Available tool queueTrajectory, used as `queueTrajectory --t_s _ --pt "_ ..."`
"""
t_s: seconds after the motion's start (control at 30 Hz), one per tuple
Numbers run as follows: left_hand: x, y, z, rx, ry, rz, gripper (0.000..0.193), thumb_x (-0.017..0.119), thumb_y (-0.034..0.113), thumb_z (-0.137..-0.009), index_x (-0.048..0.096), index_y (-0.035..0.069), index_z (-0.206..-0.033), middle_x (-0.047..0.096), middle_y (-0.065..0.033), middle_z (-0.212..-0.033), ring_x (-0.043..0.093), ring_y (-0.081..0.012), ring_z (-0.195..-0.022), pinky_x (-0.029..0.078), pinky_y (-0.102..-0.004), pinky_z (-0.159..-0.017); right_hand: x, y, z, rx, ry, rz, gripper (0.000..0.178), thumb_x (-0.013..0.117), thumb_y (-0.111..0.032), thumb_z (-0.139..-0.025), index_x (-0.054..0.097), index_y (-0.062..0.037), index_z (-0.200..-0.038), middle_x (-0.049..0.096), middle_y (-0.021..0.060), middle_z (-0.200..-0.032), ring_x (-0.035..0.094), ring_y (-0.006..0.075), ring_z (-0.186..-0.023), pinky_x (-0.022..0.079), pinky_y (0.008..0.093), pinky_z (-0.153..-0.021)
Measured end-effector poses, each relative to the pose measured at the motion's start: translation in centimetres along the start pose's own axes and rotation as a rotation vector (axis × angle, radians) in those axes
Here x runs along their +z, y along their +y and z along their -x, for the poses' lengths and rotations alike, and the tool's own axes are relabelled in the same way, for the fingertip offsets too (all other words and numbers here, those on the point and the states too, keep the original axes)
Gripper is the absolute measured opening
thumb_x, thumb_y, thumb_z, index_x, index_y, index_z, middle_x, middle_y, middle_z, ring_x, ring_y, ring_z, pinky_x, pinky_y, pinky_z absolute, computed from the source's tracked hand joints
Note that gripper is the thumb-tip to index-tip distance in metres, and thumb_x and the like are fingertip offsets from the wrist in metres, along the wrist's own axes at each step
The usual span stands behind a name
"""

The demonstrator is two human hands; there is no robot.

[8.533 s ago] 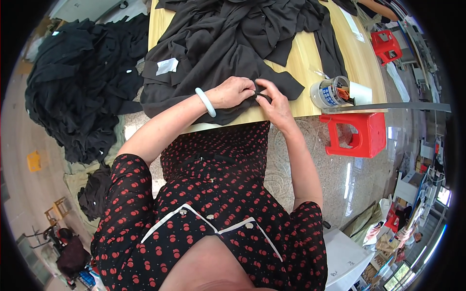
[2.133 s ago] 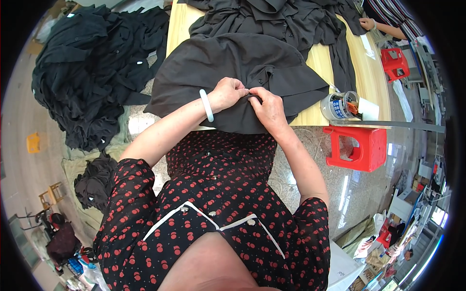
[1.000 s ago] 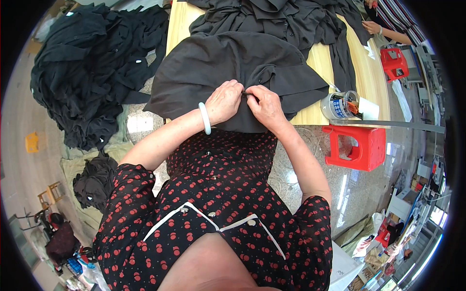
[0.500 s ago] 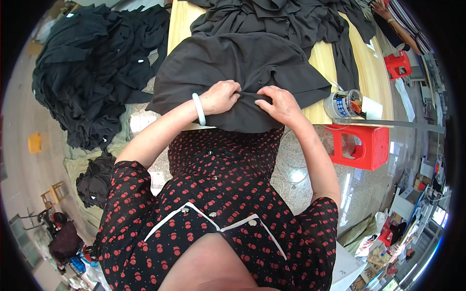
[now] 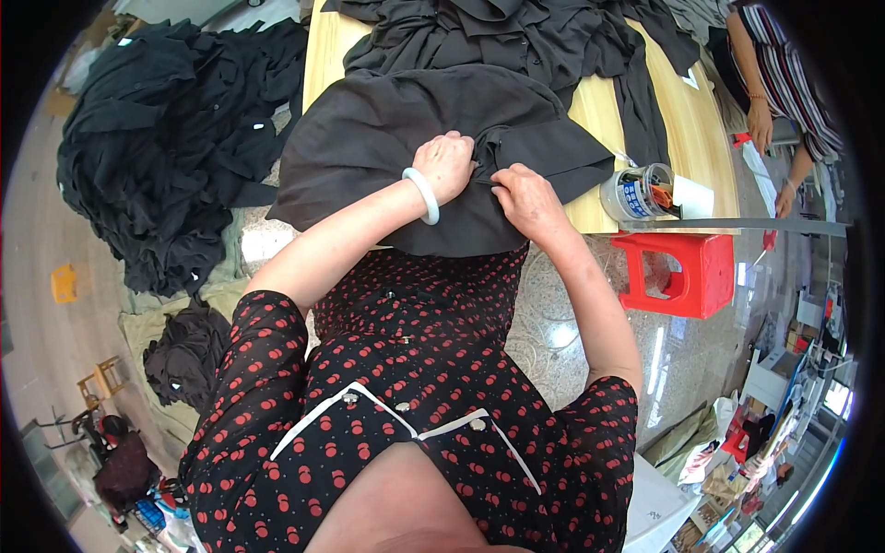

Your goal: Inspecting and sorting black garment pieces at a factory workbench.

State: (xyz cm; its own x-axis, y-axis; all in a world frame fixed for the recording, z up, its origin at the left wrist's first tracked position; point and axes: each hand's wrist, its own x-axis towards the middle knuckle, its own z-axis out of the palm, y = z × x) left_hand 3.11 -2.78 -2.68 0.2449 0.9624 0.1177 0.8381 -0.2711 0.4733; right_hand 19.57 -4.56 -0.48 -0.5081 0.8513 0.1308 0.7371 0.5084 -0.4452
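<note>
The dark garment (image 5: pixel 369 124) lay spread at the near edge of the desk (image 5: pixel 593 109), its lower part reaching over this edge. The left hand (image 5: pixel 444 168), below a pale bangle (image 5: pixel 425 194), rested on the cloth with bent fingers; its thumb was hidden, so I cannot tell how tightly this grip was closed. Just beside it, the right hand (image 5: pixel 532 205) had its thumb and forefinger nearly together, with a small fold of the garment between them. Behind lay more dark clothes (image 5: pixel 442 48). A clear container (image 5: pixel 623 196) stood near the right corner, above a red stool (image 5: pixel 702 276).
</note>
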Motion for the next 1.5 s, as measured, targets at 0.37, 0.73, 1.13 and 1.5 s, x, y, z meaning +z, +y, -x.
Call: queueTrajectory --t_s 0.37,0.73,1.13,1.5 --pt "-0.9 -0.2 0.9 -0.106 -0.02 0.572 0.018 0.064 0.01 -0.074 0.051 -0.001 -0.079 0.054 -0.0076 -0.067 0.053 -0.0158 -0.06 0.044 -0.0293 -0.059 0.8 -0.7 -0.1 -0.004 0.205 -0.167 0.011 0.048 -0.007 -0.081 0.055 -0.0011 -0.087 0.057 0.0168 -0.079 0.057 0.0347 -0.074 0.047 0.042 -0.066" --pt "-0.1 -0.5 -0.3 -0.126 -0.113 0.466 0.022 0.064 0.016 -0.072 0.06 -0.004 -0.079 0.06 -0.0143 -0.068 0.057 -0.0184 -0.062 0.044 -0.0309 -0.06 1.8 0.5 -0.2 0.029 0.223 -0.235 0.011 0.049 0.0 -0.076 0.055 0.0005 -0.085 0.058 0.0173 -0.08 0.058 0.0329 -0.076 0.046 0.0388 -0.068" --pt "0.7 -0.2 -0.2 -0.079 -0.04 0.408 0.023 0.06 0.02 -0.075 0.06 -0.002 -0.077 0.058 -0.0186 -0.067 0.058 -0.0305 -0.064 0.043 -0.0359 -0.06 1.9 0.7 -0.1 0.068 0.224 -0.269 0.011 0.049 0.0 -0.074 0.056 0.0011 -0.082 0.06 0.0178 -0.08 0.058 0.0337 -0.077 0.047 0.0393 -0.069" --pt "-0.1 0.2 -0.6 -0.096 -0.089 0.479 0.02 0.054 0.017 -0.075 0.056 -0.003 -0.073 0.055 -0.0181 -0.064 0.056 -0.0277 -0.061 0.043 -0.0349 -0.059 1.1 -0.2 -0.4 0.155 0.294 -0.386 0.009 0.053 -0.001 -0.069 0.059 -0.0006 -0.076 0.061 0.0165 -0.078 0.06 0.0318 -0.074 0.047 0.036 -0.067"
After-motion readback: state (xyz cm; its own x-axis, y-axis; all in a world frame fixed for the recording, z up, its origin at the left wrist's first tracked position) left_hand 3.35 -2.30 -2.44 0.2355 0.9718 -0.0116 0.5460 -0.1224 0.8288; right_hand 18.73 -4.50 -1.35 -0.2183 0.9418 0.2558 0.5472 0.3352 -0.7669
